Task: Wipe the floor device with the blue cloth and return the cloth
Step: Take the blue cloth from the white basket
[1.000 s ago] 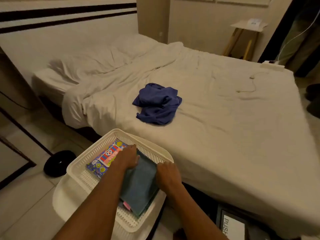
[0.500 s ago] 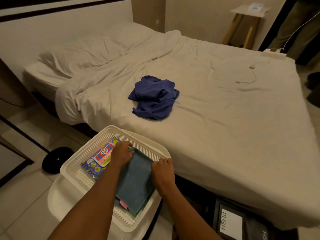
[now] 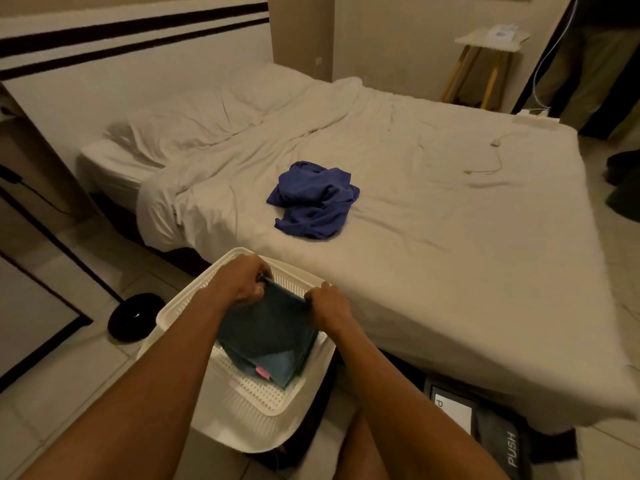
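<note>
Left hand [image 3: 246,284] and right hand [image 3: 327,306] pinch far edge of blue cloth [image 3: 266,330] in basket [image 3: 256,407]. Lift straight up, clear stack beneath; floor device [image 3: 133,317] lies left of basket.

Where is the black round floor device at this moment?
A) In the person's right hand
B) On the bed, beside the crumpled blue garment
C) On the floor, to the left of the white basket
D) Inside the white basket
C: the floor device lies on the tiles left of the white basket, untouched.
</note>
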Motion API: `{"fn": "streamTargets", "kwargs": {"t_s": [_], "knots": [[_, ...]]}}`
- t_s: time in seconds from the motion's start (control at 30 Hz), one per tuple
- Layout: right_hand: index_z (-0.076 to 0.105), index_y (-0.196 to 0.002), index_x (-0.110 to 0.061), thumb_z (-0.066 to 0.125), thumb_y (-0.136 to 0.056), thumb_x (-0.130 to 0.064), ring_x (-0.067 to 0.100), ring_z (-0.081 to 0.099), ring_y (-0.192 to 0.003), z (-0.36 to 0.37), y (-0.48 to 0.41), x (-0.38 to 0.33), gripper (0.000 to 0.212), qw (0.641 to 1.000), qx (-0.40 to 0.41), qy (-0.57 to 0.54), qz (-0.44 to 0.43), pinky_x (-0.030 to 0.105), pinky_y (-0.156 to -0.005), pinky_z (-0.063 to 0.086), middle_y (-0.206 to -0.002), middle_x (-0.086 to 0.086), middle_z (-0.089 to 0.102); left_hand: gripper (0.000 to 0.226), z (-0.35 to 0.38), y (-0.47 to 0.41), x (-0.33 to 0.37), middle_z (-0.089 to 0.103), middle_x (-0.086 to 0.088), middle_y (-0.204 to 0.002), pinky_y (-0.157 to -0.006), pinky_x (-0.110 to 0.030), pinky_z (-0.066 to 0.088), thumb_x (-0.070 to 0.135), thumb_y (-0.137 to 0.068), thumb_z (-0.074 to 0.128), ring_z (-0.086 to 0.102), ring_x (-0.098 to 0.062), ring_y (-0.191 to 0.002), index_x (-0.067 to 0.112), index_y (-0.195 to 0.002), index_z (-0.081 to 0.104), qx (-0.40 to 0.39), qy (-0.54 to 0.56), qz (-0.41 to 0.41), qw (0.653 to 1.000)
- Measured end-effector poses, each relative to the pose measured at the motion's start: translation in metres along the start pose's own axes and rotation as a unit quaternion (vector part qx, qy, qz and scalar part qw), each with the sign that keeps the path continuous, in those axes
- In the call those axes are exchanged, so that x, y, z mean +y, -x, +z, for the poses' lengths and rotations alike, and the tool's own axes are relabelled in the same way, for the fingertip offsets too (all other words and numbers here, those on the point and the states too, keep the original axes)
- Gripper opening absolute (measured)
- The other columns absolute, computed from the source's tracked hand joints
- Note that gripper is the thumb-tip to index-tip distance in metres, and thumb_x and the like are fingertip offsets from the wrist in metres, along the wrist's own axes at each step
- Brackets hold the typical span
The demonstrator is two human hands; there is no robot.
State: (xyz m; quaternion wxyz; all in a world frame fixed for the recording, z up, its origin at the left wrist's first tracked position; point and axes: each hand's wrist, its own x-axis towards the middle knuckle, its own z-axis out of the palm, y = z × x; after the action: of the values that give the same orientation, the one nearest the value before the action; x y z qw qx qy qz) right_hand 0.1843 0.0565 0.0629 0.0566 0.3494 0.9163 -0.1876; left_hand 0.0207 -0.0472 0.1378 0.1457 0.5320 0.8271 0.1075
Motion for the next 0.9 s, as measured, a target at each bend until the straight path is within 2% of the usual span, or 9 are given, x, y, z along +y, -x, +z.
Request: {"fn": "streamTargets", "kwargs": {"t_s": [0.2, 0.3, 0.47, 0.63, 0.8, 0.9], "knots": [[0.066, -0.120, -0.016, 0.058, -0.096, -0.024, 0.034, 0.052, -0.113, -0.050, 0.032, 0.010, 0.027, 0.998, 0.055, 0.000, -0.026, 0.042, -0.092, 0.044, -0.123, 0.014, 0.055, 0.028, -0.046, 0.019, 0.020, 0.072, -0.011, -0.101, -0.086, -0.039, 0.055, 0.006, -0.079, 0.063, 0.067, -0.031, -0.096, 0.016, -0.101, 0.075, 0.040, -0.008, 0.008, 0.999], [0.065, -0.109, -0.015, 0.059, -0.095, -0.023, 0.032, 0.062, -0.103, -0.080, 0.052, 0.022, 0.017, 0.995, 0.095, -0.018, -0.017, 0.039, -0.085, 0.048, -0.113, 0.012, 0.066, 0.030, -0.066, 0.028, 0.048, 0.073, -0.013, -0.104, -0.085, -0.040, 0.057, 0.003, -0.078, 0.064, 0.068, -0.030, -0.096, 0.016, -0.103, 0.075, 0.063, -0.015, 0.034, 0.997], [0.064, -0.110, -0.015, 0.064, -0.096, -0.021, 0.026, 0.064, -0.094, -0.136, 0.105, 0.055, 0.015, 0.985, 0.168, -0.036, 0.021, 0.037, -0.086, 0.055, -0.110, 0.010, 0.068, 0.027, -0.081, 0.033, 0.112, 0.072, -0.014, -0.105, -0.084, -0.042, 0.057, 0.000, -0.082, 0.065, 0.067, -0.030, -0.092, 0.009, -0.105, 0.074, 0.124, 0.009, 0.093, 0.988], [0.066, -0.109, -0.014, 0.058, -0.098, -0.020, 0.028, 0.064, -0.094, -0.164, 0.172, 0.117, 0.014, 0.975, 0.211, -0.026, 0.068, 0.037, -0.080, 0.052, -0.109, 0.010, 0.069, 0.023, -0.055, 0.038, 0.187, 0.073, -0.014, -0.095, -0.073, -0.032, 0.052, -0.002, -0.083, 0.068, 0.067, -0.025, -0.082, 0.006, -0.104, 0.074, 0.130, 0.041, 0.156, 0.978], [0.067, -0.108, -0.016, 0.062, -0.094, -0.017, 0.029, 0.065, -0.095, -0.152, 0.238, 0.183, 0.015, 0.971, 0.203, -0.018, 0.128, 0.047, -0.085, 0.057, -0.110, 0.011, 0.069, 0.028, 0.006, 0.052, 0.251, 0.073, -0.014, -0.105, -0.084, -0.043, 0.059, -0.003, -0.081, 0.069, 0.068, -0.026, -0.090, 0.007, -0.107, 0.072, 0.075, 0.076, 0.180, 0.978], [0.068, -0.108, -0.016, 0.062, -0.093, -0.011, 0.028, 0.065, -0.097, -0.136, 0.272, 0.213, 0.017, 0.968, 0.195, -0.017, 0.157, 0.042, -0.084, 0.056, -0.111, 0.010, 0.069, 0.027, 0.043, 0.060, 0.280, 0.071, -0.011, -0.108, -0.076, -0.033, 0.053, 0.000, -0.081, 0.072, 0.062, -0.020, -0.084, 0.011, -0.106, 0.073, 0.041, 0.080, 0.178, 0.980]]}}
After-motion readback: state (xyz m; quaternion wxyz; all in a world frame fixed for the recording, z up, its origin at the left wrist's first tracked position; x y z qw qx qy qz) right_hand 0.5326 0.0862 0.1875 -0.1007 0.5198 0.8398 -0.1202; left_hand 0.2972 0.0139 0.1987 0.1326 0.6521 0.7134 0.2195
